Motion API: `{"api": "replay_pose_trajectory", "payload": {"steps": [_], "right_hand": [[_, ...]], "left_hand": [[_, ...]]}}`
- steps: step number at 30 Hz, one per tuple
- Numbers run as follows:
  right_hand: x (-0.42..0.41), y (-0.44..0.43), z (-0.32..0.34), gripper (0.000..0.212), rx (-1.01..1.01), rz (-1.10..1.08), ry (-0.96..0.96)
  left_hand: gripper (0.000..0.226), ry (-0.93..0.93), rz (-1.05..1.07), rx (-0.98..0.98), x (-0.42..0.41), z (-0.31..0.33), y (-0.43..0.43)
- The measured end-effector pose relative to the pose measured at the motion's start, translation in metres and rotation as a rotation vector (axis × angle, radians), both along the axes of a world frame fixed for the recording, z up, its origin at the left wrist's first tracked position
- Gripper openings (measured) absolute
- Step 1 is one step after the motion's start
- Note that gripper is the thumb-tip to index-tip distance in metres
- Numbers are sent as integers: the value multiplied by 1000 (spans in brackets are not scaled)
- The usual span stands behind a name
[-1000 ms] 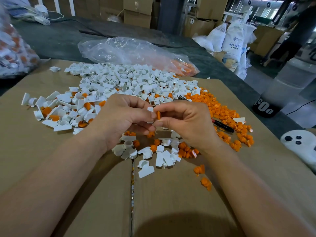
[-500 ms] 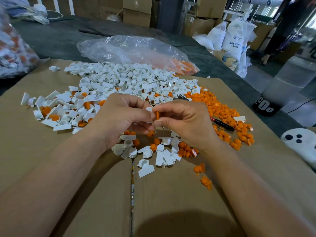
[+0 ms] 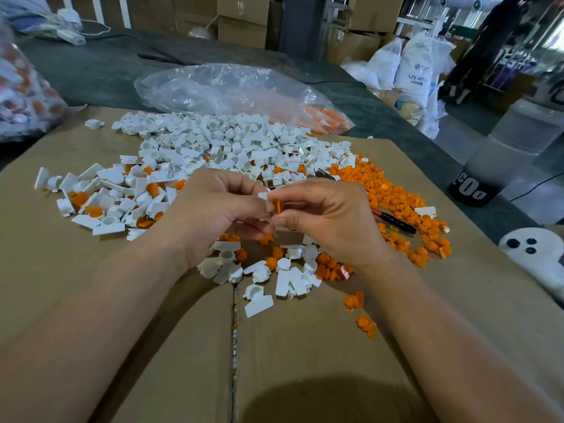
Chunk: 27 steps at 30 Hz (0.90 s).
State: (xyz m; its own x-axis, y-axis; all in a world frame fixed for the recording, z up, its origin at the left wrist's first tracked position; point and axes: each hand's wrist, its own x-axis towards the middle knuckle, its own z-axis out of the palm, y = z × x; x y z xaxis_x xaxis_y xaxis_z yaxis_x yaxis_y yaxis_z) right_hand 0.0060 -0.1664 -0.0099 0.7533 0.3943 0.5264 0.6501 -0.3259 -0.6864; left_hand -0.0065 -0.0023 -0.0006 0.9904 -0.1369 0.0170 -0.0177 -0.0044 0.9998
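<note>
Cardboard (image 3: 305,346) covered the worktable, with white parts (image 3: 219,141) and orange caps (image 3: 396,203) heaped on it. Above the small pile, the left hand (image 3: 210,215) pinched a white piece (image 3: 263,196) and the right hand (image 3: 329,218) pinched an orange cap (image 3: 277,206), the two touching.

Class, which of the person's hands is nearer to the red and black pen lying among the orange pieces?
Right. The right hand sits just beside the pen, hiding its near end; the left hand is farther away, beyond the right hand.

Two hands (image 3: 213,215) (image 3: 332,221), two clear bags (image 3: 238,90) (image 3: 21,96), one pen (image 3: 393,221), plastic pieces (image 3: 213,141) beyond count
</note>
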Motion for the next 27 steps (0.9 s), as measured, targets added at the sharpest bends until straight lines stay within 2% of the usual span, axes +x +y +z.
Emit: {"api": "replay_pose_trajectory", "payload": {"steps": [3, 6, 9, 12, 14, 17, 20, 27], "right_hand": [[-3, -2, 6, 36, -8, 3, 104], [3, -19, 19, 51, -131, -281, 192], [14, -51, 27, 62, -399, -560, 300], [19, -71, 27, 80, -678, -609, 524], [20, -71, 27, 88, -795, -589, 595], [22, -67, 23, 76, -918, -548, 600], [25, -65, 17, 64, -943, -582, 563], [25, -61, 16, 36, -798, -739, 464]], "left_hand": [[13, 0, 18, -14, 0, 0, -1], [11, 21, 51, -46, 1, 0, 0], [9, 24, 69, -58, 2, -1, 1], [9, 19, 75, -63, 2, -1, 1], [8, 19, 75, -75, 2, -1, 1], [8, 18, 67, -86, 3, -1, 1], [8, 17, 60, -102, 3, -1, 1], [11, 32, 64, -142, 6, -4, 1]]}}
